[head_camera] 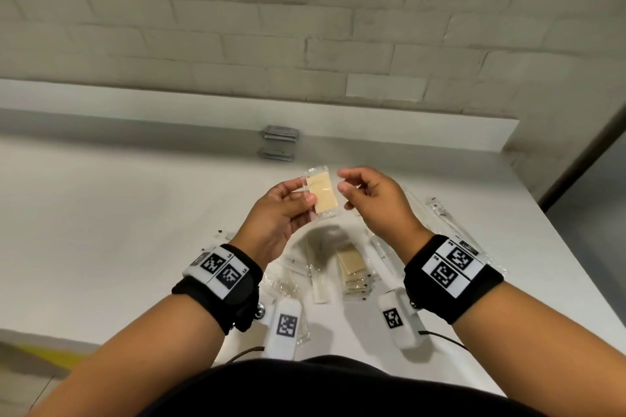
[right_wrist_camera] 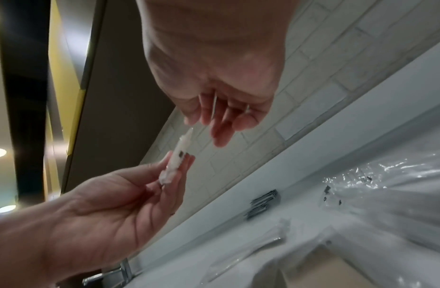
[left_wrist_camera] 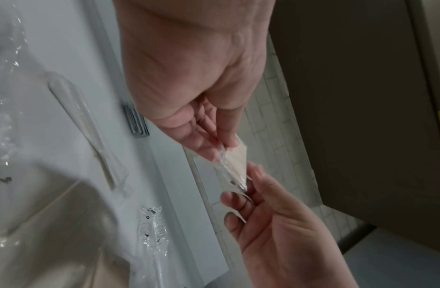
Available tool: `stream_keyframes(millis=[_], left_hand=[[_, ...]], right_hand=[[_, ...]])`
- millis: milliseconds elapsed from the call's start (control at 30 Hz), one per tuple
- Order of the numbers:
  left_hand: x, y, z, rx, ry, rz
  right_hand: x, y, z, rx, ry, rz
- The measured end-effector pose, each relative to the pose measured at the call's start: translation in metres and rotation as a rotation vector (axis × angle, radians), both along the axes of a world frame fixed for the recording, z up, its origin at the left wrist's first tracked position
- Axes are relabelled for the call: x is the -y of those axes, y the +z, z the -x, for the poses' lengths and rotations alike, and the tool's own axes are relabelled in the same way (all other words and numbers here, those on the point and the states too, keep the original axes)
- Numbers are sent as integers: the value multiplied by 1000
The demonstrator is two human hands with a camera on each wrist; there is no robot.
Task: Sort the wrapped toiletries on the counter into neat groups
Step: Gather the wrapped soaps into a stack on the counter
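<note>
My left hand (head_camera: 301, 195) pinches a flat cream packet (head_camera: 322, 192) in clear wrap, holding it up above the white counter (head_camera: 101, 213). The left wrist view shows my fingers (left_wrist_camera: 206, 144) and thumb clamping the packet (left_wrist_camera: 235, 157). My right hand (head_camera: 347, 184) hovers at the packet's right edge with its fingers loosely curled; I cannot tell whether it touches the wrap. In the right wrist view the packet (right_wrist_camera: 180, 154) shows edge-on in my left hand (right_wrist_camera: 176, 165), just under my right fingers (right_wrist_camera: 221, 134). Below my hands lies a stack of similar cream packets (head_camera: 354, 267).
Two small piles of grey sachets (head_camera: 279, 132) sit at the back by the raised ledge (head_camera: 406, 125). Long clear-wrapped items (head_camera: 440, 213) lie at the right, near the counter's edge. A wrapped stick (head_camera: 320, 281) and small clear packets (head_camera: 284, 284) lie close to me.
</note>
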State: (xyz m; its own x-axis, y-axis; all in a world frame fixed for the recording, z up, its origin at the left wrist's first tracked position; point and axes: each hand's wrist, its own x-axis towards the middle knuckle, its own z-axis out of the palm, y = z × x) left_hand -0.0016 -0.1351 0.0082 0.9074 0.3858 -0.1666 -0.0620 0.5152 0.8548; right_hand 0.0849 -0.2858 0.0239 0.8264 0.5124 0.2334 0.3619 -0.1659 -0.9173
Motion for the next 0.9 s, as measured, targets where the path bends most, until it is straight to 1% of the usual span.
stream_keyframes(millis=[33,67,133,233,400,500,567,667,767,800,900], left_hand=[[0,-1,0,12,9,-22],[1,-2,-1,18,13,-46],[1,-4,-1,30,1,-89],[4,-3,0,46,-23,-135],[4,-3,0,34,-6,-128],[3,-2,0,33,0,-156],[2,-2,1,15,-24,-223],[3,-1,4,3,-90,-322],[6,0,6,29,-54,-311],[6,0,6,27,-22,-287],[-1,-1,7,-21,46,-295]], right_hand=[[0,1,2,-91,30,12],[0,3,3,-141,56,35],[-1,2,4,-128,50,104],[-2,2,3,-101,10,140],[-2,2,4,-109,-6,170],[-3,4,5,-115,28,165],[-5,9,5,-109,49,109],[-11,21,4,-107,101,103],[-13,33,-3,-184,165,111],[-12,35,-8,-179,145,125],[-4,32,-22,-22,-18,263]])
